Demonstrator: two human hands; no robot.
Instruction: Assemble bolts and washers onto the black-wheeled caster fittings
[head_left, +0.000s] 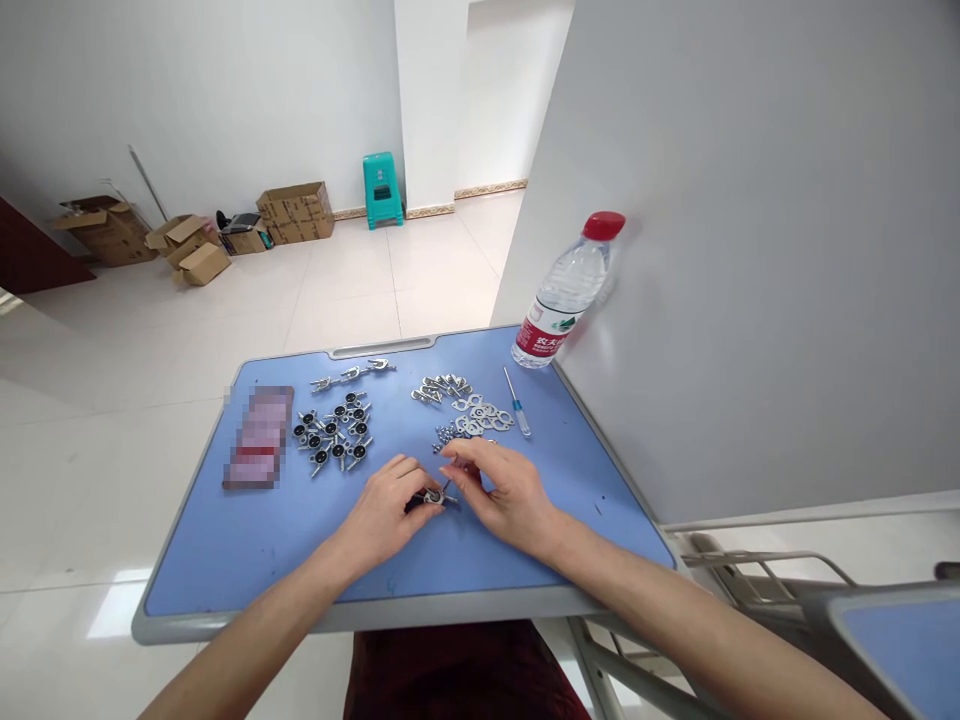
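Near the front middle of the blue desk, my left hand grips a small metal fitting between thumb and fingers. Close over it, my right hand pinches something thin and tiny at its fingertips, too small to name. Just beyond the right fingers lie small screws and a pile of flat metal plates. Several shiny metal pieces sit behind them. To the left are several metal fittings with black round centres. A short row of metal parts lies near the far edge.
A screwdriver with a blue and clear handle lies to the right. Behind it a water bottle stands against the grey partition. A blurred purplish rectangle is at the left of the desk. Cardboard boxes and a teal stool stand beyond.
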